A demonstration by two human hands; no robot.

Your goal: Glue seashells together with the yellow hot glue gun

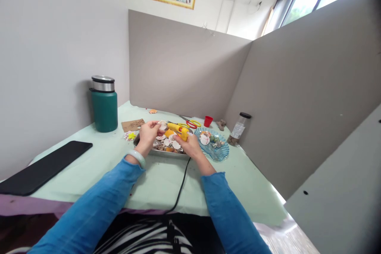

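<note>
My right hand [189,145] is wrapped round a yellow glue gun [178,130], whose nozzle points left. A black cord [182,184] runs from below that hand to the table's front edge. Between the fingers of my left hand [149,135] is a pale, thin disc-like piece, probably a shell [162,125], close to the nozzle. Both hands are above a metal tray [171,153] filled with white, orange and brown shell-like pieces. Beside my left hand lies a small white piece with a yellow flower shape [131,136].
A green bottle [104,109] and a black mat [44,166] are on the left. Scissors [193,123] and a red cup [208,121] lie behind the tray. To the right are a blue scalloped dish [218,152] and a black-lidded jar [239,129]. Grey partitions [190,63] enclose the table.
</note>
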